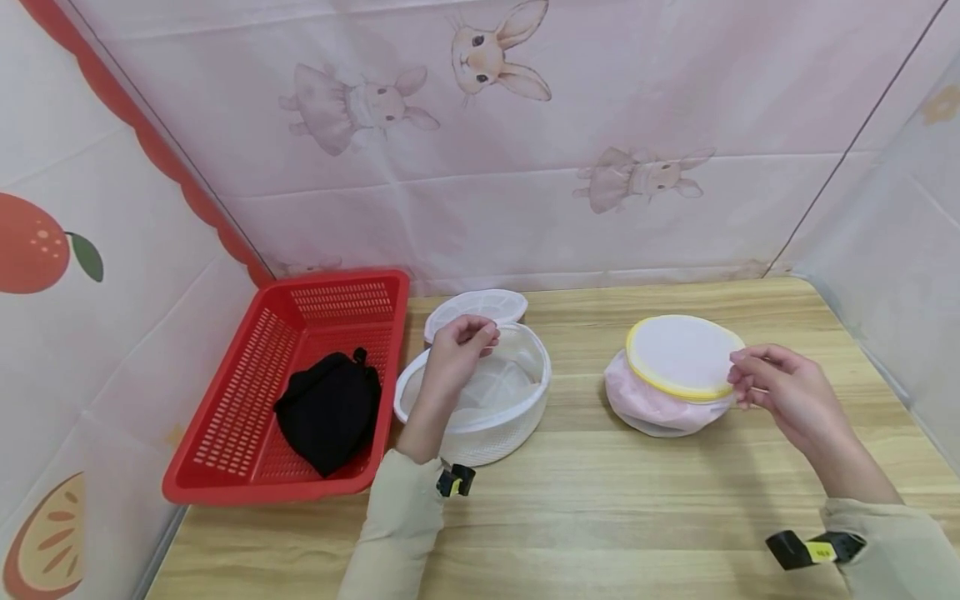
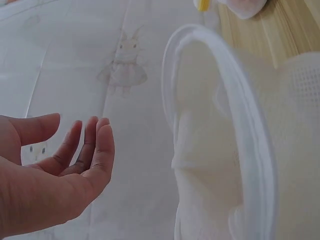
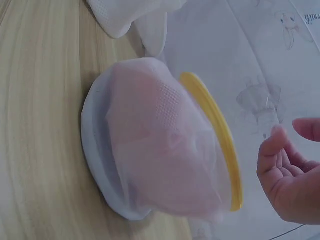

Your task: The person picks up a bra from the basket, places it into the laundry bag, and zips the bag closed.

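My left hand hovers over a round white mesh laundry bag, whose lid is folded back behind it. In the left wrist view the fingers bend loosely, the thumb is apart from them, and nothing is held. A second mesh laundry bag, with a yellow zip edge, stands with its top closed, and pink fabric shows through its side. Just right of this bag hangs my right hand, fingers loosely curled, thumb apart, holding nothing. The right wrist view shows a gap between hand and bag.
At the left of the wooden table sits a red plastic basket with a black pouch-like item in it. A pink rabbit-print sheet covers the back wall, and other printed sheets flank the table.
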